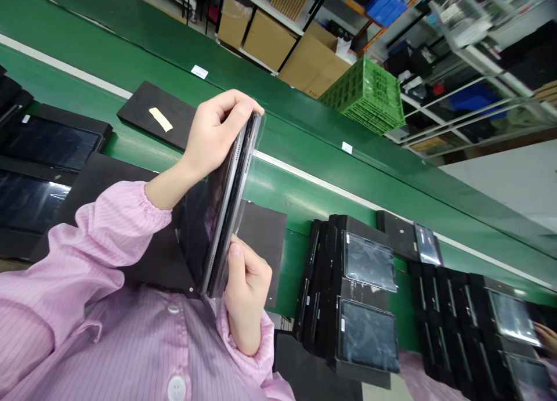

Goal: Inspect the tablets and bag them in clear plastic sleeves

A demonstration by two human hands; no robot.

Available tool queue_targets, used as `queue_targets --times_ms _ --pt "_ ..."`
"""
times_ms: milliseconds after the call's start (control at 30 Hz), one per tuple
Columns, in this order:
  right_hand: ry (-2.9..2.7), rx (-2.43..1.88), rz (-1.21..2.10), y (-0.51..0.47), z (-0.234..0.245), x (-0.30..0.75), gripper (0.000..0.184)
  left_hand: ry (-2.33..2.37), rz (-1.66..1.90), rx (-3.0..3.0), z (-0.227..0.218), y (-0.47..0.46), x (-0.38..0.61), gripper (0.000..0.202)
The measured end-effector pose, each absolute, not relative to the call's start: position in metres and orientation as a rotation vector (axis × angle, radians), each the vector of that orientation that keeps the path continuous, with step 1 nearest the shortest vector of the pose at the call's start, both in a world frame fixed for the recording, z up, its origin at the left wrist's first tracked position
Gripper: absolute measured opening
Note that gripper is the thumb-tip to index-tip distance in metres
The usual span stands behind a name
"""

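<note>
A slim tablet [224, 201] with a dark screen and silver edge stands on edge in front of my chest. Against its back lies another dark, grey-edged layer; whether that is a second tablet or a cover, I cannot tell. My left hand [213, 131] is closed around the upper end, thumb along the near edge. Lower down, on the right side, my right hand [250, 291] is closed in a pinch at a clear plastic film [262, 131] that shows along the back. Beneath the tablet are black flat boxes [265, 244].
On the left, tablets [47, 143] lie in black trays. Stacked black trays with film-covered tablets [369, 262] stand right, with more stacks [461, 320] beyond. A co-worker's hand [546, 337] touches one there. A black box [154, 114] with yellow tape and a green crate [368, 96] are behind.
</note>
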State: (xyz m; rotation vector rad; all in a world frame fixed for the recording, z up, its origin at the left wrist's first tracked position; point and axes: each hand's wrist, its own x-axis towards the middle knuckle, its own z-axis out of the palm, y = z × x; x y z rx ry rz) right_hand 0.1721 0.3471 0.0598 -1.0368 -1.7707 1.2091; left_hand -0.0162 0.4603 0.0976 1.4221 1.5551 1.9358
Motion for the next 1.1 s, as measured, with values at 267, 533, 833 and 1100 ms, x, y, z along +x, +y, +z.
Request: queue_targets --times_ms 267,533,833,1100 --pt "-1.721 -1.063 1.203 0.348 0.06 0.169 0.039 1.533 1.901 1.347 0.095 0.467 -0.017 0.026" --pt "-1.713 -1.058 1.196 0.351 0.059 0.166 0.035 1.53 1.887 1.307 0.089 0.476 -0.018 0.024" --pt "-1.681 -1.062 1.238 0.352 0.059 0.165 0.034 1.548 1.866 1.379 0.08 0.483 -0.022 0.03" --pt "-1.657 -1.06 1.258 0.351 0.053 0.172 0.036 1.468 1.945 1.384 0.088 0.474 -0.017 0.035"
